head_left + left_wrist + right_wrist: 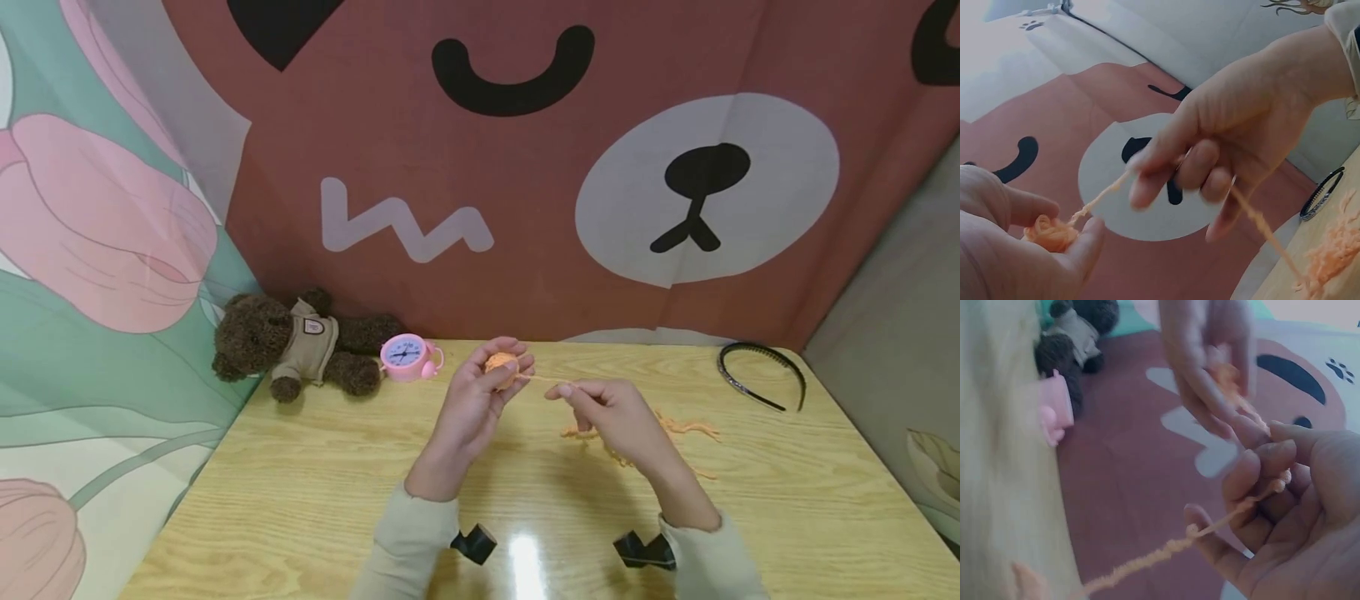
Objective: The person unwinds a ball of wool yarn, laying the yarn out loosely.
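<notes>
My left hand (474, 404) grips a small ball of orange yarn (501, 370) between thumb and fingers, above the table. From the ball a strand of yarn (1107, 192) runs across to my right hand (611, 417), which pinches it between thumb and forefinger. Past those fingers the strand (1154, 557) trails down, kinked and fuzzy, toward the tabletop. A loose heap of orange yarn (684, 427) lies there under and beyond the right hand, partly hidden by it.
A brown teddy bear (311, 342) in a beige shirt lies at the back left. Beside it stands a pink alarm clock (405, 357). A black headband (761, 375) lies at the back right of the wooden table (300, 500). Printed cloth hangs behind.
</notes>
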A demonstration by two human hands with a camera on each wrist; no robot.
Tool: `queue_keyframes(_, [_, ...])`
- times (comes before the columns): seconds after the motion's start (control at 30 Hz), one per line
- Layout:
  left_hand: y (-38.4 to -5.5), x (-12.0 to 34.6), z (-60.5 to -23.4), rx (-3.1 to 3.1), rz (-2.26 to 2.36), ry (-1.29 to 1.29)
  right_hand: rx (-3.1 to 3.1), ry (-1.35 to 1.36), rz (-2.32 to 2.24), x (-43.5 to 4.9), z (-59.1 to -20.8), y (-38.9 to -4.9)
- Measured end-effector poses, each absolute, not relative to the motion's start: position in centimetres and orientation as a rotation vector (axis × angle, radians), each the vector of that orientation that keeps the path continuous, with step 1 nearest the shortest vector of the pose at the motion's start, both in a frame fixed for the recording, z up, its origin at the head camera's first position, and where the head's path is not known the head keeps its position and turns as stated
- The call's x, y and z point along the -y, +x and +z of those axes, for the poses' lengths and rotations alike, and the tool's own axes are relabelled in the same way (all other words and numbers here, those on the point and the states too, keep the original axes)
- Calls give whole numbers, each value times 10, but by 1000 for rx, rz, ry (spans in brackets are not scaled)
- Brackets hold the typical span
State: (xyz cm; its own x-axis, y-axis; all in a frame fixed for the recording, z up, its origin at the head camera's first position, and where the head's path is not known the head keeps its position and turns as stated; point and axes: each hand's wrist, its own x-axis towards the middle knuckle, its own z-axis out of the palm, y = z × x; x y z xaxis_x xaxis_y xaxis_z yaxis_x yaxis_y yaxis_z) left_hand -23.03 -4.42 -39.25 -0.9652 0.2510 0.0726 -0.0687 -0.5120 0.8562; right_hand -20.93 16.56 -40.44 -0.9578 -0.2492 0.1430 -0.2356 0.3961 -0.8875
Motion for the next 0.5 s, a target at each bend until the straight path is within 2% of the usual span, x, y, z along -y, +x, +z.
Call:
queue_keyframes(0.23, [-241,58,-390,-1313,2728,192,-2718,-344,-1903,-202,-393,-210])
queue_keyframes(0.5, [-246,69,-389,-1324,2810,120,-2410,-219,-2379,-228,-389,-210])
